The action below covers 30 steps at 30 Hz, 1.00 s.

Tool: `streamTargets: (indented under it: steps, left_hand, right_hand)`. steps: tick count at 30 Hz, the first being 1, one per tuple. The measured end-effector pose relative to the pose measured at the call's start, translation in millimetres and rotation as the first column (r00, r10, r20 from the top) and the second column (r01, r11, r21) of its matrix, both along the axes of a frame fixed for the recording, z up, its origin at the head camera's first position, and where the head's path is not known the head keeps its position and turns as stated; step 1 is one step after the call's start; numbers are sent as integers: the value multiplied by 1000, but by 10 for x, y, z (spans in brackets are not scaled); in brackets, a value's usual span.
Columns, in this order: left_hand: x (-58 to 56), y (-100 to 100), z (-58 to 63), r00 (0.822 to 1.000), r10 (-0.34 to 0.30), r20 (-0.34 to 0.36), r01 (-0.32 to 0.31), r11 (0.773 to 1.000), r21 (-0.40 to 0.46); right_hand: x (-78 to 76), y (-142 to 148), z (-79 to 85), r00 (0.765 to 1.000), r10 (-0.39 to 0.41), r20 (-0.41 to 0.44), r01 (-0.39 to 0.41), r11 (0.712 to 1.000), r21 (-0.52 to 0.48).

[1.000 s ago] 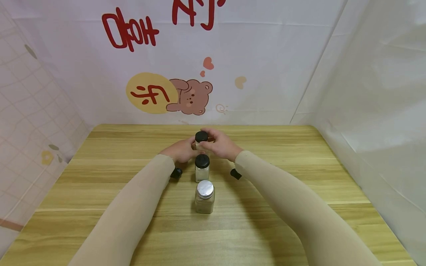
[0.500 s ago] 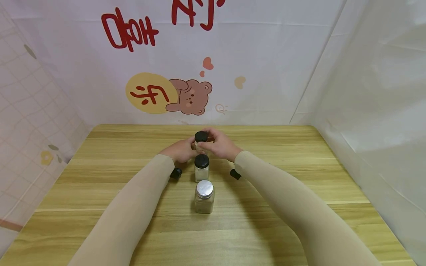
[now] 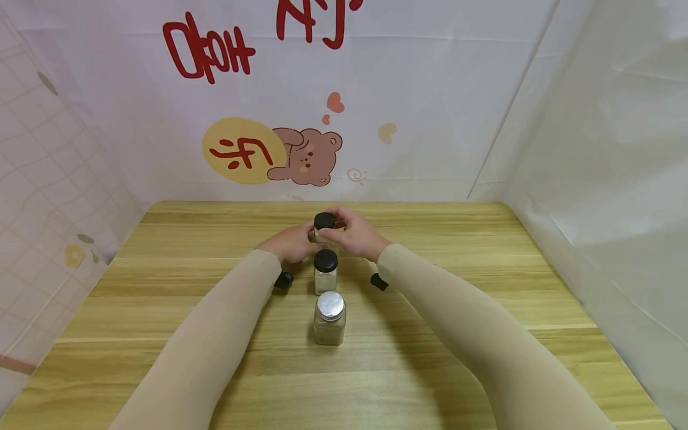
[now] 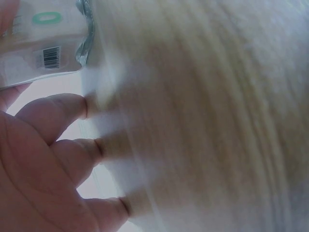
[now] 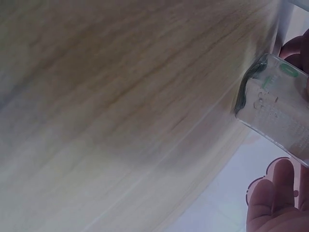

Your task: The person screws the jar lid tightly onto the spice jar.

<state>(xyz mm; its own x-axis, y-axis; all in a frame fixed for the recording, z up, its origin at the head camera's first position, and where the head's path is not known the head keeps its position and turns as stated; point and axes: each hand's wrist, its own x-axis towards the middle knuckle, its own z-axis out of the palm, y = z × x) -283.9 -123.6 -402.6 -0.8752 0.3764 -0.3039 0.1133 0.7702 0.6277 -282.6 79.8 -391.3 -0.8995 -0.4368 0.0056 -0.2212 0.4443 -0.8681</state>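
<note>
Three clear glass jars stand in a line in the head view. The farthest jar (image 3: 324, 221), black-lidded, is between my two hands. My left hand (image 3: 292, 243) grips its lower part from the left; in the left wrist view, its other fingers (image 4: 72, 157) touch the table beside the jar's barcode side (image 4: 46, 60). From the right, my right hand (image 3: 359, 234) holds the upper part, thumb in front. The right wrist view has the jar's square base (image 5: 263, 99) close to the tabletop. Nearer stand a second black-lidded jar (image 3: 325, 279) and a silver-lidded jar (image 3: 329, 328).
The wooden table (image 3: 473, 263) ends at a white back wall sheet (image 3: 430, 89) with red characters and a bear drawing (image 3: 310, 156). White sheets also rise on both sides. Small black pieces (image 3: 379, 281) show under the wrists.
</note>
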Motion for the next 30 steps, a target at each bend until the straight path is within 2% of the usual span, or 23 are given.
streamTargets:
  steps: [15,23,30]
  left_hand:
    - [2,11,-5,1000,6,8,-6,1000,3]
    - [-17,7,-14,1000,-9,-7,9,1000,-8]
    - [-20,3,-17,1000,-11,-9,11,1000,-7]
  right_hand:
    - [31,9,26,999,-26,-29,28,998,63]
    - [10,7,44,997,27,-70,-20,995,95]
    - [2,-3,31,997,36,-66,-32,998,58]
